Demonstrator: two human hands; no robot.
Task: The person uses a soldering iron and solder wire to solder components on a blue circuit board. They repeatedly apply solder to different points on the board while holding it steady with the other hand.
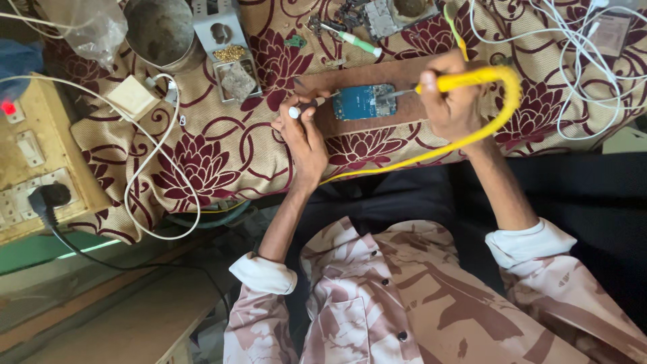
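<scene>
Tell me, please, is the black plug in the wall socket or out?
In: the black plug sits in the socket panel, its cable trailing down.

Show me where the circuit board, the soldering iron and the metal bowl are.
Circuit board (364, 102): head view, middle of its blue face.
Soldering iron (465, 79): head view, yellow handle in the right hand.
Metal bowl (160, 28): head view, grey inside near the top edge.
</scene>
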